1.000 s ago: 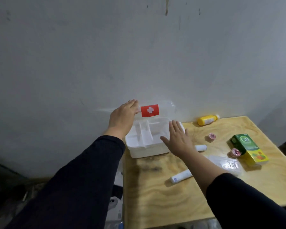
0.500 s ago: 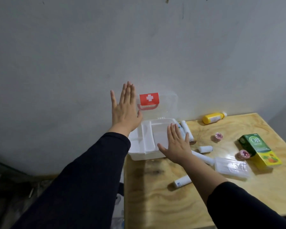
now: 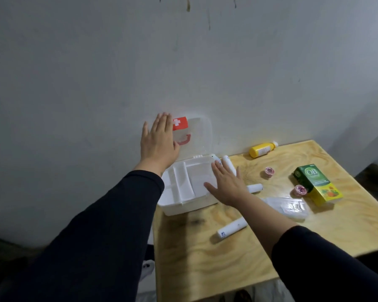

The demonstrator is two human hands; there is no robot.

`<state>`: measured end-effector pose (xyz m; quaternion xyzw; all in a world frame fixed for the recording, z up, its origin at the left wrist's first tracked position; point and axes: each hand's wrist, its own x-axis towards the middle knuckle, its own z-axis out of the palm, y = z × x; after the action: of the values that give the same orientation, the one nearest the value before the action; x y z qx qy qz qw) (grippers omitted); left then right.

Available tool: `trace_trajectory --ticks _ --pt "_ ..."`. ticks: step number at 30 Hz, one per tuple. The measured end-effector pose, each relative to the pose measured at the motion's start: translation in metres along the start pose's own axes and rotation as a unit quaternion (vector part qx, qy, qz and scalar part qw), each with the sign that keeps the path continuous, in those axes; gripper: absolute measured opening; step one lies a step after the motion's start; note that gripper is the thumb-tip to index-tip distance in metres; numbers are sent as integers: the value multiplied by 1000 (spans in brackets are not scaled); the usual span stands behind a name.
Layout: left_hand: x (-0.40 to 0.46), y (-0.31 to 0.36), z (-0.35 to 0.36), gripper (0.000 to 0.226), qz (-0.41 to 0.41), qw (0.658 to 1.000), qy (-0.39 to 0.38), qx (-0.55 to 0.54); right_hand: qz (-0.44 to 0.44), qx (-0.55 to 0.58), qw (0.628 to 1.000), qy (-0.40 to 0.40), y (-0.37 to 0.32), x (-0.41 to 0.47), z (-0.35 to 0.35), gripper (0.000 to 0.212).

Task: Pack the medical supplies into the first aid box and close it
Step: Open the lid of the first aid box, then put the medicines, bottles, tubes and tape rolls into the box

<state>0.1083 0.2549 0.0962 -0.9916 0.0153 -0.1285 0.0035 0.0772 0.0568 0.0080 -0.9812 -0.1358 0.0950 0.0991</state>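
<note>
Wall [image 3: 96, 73]: grey, plain and scuffed, rising right behind the left fingers [image 3: 162, 125] and filling everything above them.
Drip marks [image 3: 188, 5]: dark streaks running down the wall, high above both sets of fingers.
Table [image 3: 227, 269]: pale plywood with swirling grain, spreading below the right fingers [image 3: 219, 171] and out to their right.
Smudge [image 3: 194, 222]: dark patch on the wood, below the right fingers and slightly left.
Floor [image 3: 4, 247]: dim and blurred, far down left of the left fingers.

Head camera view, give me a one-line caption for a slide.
Left hand at the raised lid of the first aid box, right hand over its rim, supplies unpacked on the wooden table.
</note>
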Motion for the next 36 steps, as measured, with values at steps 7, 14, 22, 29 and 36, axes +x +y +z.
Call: trace_trajectory --ticks 7,14,22,29,36 --pt "-7 64 5 61 131 989 -26 -65 93 -7 996 17 57 -35 -37 64" --pt "-21 160 5 55 206 954 -169 -140 227 17 974 -17 144 -88 -59 53" --pt "-16 250 36 59 184 932 -250 -185 271 77 959 -24 226 -106 -73 50" --pt "-9 308 70 62 153 924 -294 -188 326 136 936 16 275 -89 -30 63" --pt "-13 334 90 59 127 925 -318 -165 314 159 936 31 305 -80 -17 59"
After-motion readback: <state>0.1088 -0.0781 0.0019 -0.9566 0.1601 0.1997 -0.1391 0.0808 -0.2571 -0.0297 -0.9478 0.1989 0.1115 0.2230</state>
